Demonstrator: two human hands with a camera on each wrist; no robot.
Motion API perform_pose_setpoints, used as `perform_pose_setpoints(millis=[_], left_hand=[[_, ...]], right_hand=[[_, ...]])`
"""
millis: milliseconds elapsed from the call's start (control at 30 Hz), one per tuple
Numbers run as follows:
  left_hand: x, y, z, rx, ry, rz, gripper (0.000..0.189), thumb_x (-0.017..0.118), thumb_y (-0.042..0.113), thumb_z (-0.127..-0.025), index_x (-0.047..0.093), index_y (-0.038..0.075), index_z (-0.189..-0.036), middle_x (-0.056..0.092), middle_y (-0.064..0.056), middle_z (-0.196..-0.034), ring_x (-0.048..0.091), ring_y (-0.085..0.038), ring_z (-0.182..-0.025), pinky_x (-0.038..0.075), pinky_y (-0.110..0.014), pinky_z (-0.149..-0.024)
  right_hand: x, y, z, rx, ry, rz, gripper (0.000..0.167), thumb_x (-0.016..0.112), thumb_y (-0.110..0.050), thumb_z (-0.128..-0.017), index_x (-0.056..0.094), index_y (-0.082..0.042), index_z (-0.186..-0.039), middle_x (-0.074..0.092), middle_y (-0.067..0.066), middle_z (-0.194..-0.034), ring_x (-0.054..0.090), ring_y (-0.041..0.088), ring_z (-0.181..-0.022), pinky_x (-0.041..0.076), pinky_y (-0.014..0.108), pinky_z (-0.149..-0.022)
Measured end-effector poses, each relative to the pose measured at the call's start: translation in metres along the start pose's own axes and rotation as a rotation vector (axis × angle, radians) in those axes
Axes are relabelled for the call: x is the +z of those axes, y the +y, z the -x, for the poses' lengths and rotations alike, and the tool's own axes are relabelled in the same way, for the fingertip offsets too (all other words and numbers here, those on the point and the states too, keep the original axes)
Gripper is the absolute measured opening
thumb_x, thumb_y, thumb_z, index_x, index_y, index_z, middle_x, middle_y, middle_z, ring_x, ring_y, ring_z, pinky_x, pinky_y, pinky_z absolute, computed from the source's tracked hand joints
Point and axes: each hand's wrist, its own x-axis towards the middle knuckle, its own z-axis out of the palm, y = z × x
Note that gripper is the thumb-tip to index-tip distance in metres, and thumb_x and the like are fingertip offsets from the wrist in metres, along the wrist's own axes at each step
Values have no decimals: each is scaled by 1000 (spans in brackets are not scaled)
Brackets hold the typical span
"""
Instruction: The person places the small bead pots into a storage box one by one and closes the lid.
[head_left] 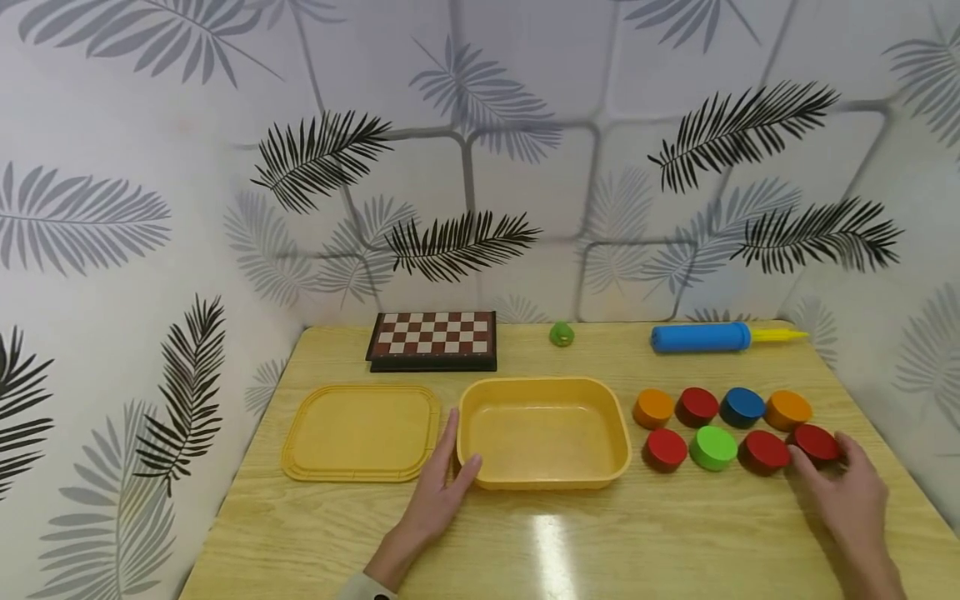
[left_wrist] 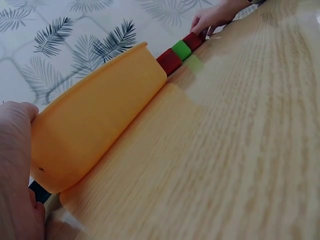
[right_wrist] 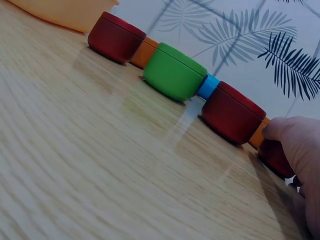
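Note:
A yellow plastic box (head_left: 543,479) sits open-topped in the middle of the table. My left hand (head_left: 433,498) rests against its left end with fingers extended, the thumb by the front left corner. At the right, my right hand (head_left: 851,492) holds a dark red round jar (head_left: 816,442) between thumb and fingers, at the right end of the front row. Beside it stand another red jar (head_left: 764,452), a green jar (head_left: 713,447) and a third red jar (head_left: 664,450). Behind are orange (head_left: 653,408), dark red (head_left: 697,407), blue (head_left: 742,407) and orange (head_left: 789,410) jars.
A flat yellow lid (head_left: 362,433) lies left of the box. Along the back are a checkered board case (head_left: 432,340), a small green object (head_left: 562,334) and a blue pump (head_left: 701,337) with a yellow nozzle. Patterned walls (head_left: 525,183) border the table.

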Motion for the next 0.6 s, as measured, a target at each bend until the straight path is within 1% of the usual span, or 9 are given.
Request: perform_pose_setpoints(millis=[33, 100, 200, 267, 333, 433, 500, 533, 600], left_hand=[[0, 0, 0, -1, 1, 4, 78, 57, 34, -109, 10, 19, -170, 11, -4, -176, 12, -14, -159, 12, -29, -126], [1, -1, 0, 0, 5, 12, 79, 58, 34, -108, 10, 20, -170, 12, -4, -176, 12, -14, -159, 13, -36, -127], [2, 0, -1, 7, 15, 27, 80, 61, 30, -106, 13, 19, -170, 14, -5, -175, 14, -17, -159, 15, -46, -127], [3, 0, -2, 12, 28, 44, 80, 63, 25, -105, 15, 18, -169, 16, -6, -175, 16, -19, -159, 16, -49, -127], [5, 1, -2, 16, 42, 55, 80, 64, 21, -105, 17, 18, -169, 18, -6, -174, 18, -21, -159, 16, -49, -127], [6, 2, -2, 28, 48, 63, 79, 64, 20, -104, 18, 18, -169, 19, -5, -173, 19, -21, -159, 16, -40, -127], [7, 2, -2, 35, 45, 51, 79, 64, 23, -105, 17, 19, -169, 19, -3, -173, 20, -20, -158, 17, -33, -126], [7, 3, -2, 39, 42, 48, 79, 64, 24, -105, 17, 20, -169, 19, -1, -173, 20, -20, -158, 17, -31, -126], [8, 2, -2, 44, 36, 39, 80, 63, 27, -106, 15, 22, -169, 18, 1, -173, 20, -19, -158, 17, -29, -125]], right_hand=[[0, 0, 0, 6, 11, 0, 80, 71, -34, -98, 38, 8, -156, 49, 39, -146, 47, 53, -132, 30, 57, -121], [1, -2, 0, 31, 36, 9, 77, 74, -35, -96, 44, 5, -154, 56, 35, -143, 52, 44, -127, 37, 40, -119], [1, -3, -1, 50, 64, 3, 75, 79, -35, -93, 50, 2, -152, 61, 32, -138, 60, 12, -106, 41, 15, -99], [2, -2, -2, 57, 77, -10, 75, 82, -34, -90, 53, 1, -150, 63, 30, -135, 51, -8, -89, 35, 4, -81], [2, -1, -2, 48, 90, -26, 74, 84, -31, -88, 56, 4, -147, 65, 31, -131, 39, -21, -79, 33, 2, -72], [2, 0, -2, 51, 111, -58, 71, 87, -27, -85, 59, 6, -142, 70, 22, -118, 42, -23, -74, 35, 0, -67], [1, 0, -2, 65, 120, -64, 70, 88, -26, -84, 61, 5, -141, 71, 7, -106, 44, -22, -73, 36, 0, -66], [1, 0, -2, 71, 121, -68, 70, 89, -26, -84, 61, 4, -141, 69, 3, -104, 45, -22, -73, 36, 0, -66], [0, -2, -2, 81, 116, -71, 71, 88, -27, -84, 60, 4, -142, 69, 5, -105, 45, -21, -74, 37, 0, -66]])
